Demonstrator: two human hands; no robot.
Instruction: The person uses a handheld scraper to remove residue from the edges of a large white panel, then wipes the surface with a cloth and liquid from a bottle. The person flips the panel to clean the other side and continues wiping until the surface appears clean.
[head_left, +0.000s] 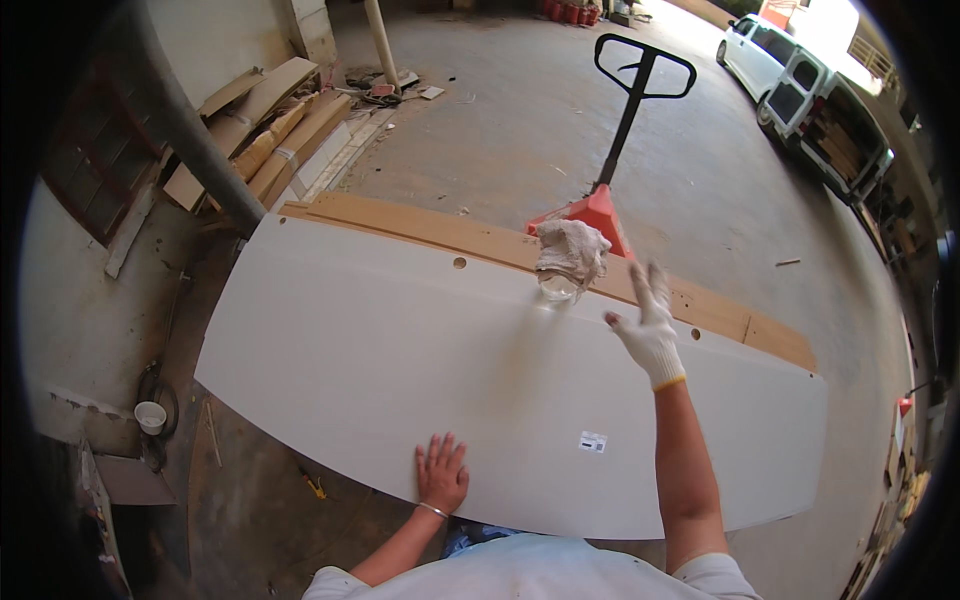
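A large white panel with round holes along its far edge lies flat before me, on top of brown boards. My left hand, bare and with a bracelet at the wrist, rests palm down near the panel's front edge. Over the far right part of the panel is my right hand, in a white knit glove with its fingers spread and nothing in them. Just left of it a clear container stands on the panel, with a crumpled cloth draped over its top. A white label bearing print sticks to the panel.
Beyond the boards stands a red pallet jack with its black handle raised. A grey post rises by the panel's left end, near stacked planks. A white bucket is at left; a white van with open rear doors is at upper right.
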